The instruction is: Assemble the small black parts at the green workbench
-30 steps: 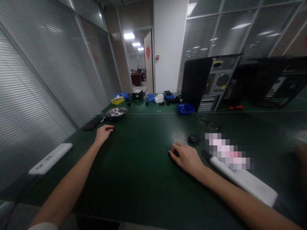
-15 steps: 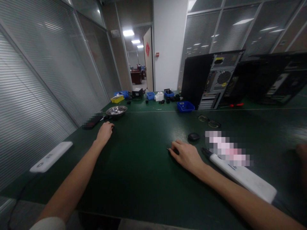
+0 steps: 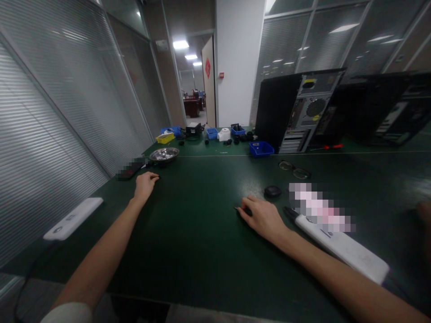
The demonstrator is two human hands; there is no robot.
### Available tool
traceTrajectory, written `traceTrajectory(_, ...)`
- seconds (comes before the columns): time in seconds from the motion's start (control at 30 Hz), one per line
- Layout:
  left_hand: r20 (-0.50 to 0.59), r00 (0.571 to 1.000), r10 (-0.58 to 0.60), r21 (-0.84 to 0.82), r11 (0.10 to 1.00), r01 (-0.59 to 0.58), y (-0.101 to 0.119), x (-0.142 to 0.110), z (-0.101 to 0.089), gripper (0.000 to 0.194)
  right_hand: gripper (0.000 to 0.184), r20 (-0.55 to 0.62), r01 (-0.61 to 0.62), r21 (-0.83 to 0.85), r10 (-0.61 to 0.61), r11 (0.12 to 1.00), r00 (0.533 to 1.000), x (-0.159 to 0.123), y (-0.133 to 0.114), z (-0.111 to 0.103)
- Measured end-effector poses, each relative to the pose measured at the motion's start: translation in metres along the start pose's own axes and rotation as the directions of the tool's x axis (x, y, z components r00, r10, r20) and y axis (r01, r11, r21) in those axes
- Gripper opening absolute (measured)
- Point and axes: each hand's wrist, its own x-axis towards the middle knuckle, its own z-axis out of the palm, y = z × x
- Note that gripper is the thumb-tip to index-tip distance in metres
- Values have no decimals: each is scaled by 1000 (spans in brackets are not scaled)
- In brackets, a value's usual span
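My left hand (image 3: 144, 185) is over the left part of the green table, its fingers pinched together. Something small and dark shows at its fingertips, too small to name. A shiny metal bowl (image 3: 164, 154) with small pale pieces inside stands just beyond it. Resting on the table right of centre, my right hand (image 3: 261, 214) is closed, with thumb and index finger together. A thin, dark, pointed tip (image 3: 235, 208) sticks out from them; the rest is hidden. A black computer mouse (image 3: 272, 191) lies close behind this hand.
White power-bank-like devices with cables lie at left (image 3: 74, 218) and right (image 3: 343, 244). Eyeglasses (image 3: 294, 169), a blue bin (image 3: 261, 149) and an open computer tower (image 3: 299, 112) are farther back. A yellow tray (image 3: 164, 138) is at the back left. Part of another person's hand (image 3: 424, 213) shows at the right edge.
My left hand has drawn slightly left and turned a little, its fingers now pinched at the tips. My right hand stays in place.
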Motion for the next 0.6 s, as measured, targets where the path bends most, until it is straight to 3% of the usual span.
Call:
traceTrajectory(0.23,24,1000,-4,-3,1000,4,6,-5,-4,24,21,3,2,-7,-2,1000,1000,0,1,2)
traceTrajectory(0.6,-54,996,-65,-78,995,60,-2,-6,-7,30,20,11,-4,-4,4,1000,1000,1,0,1)
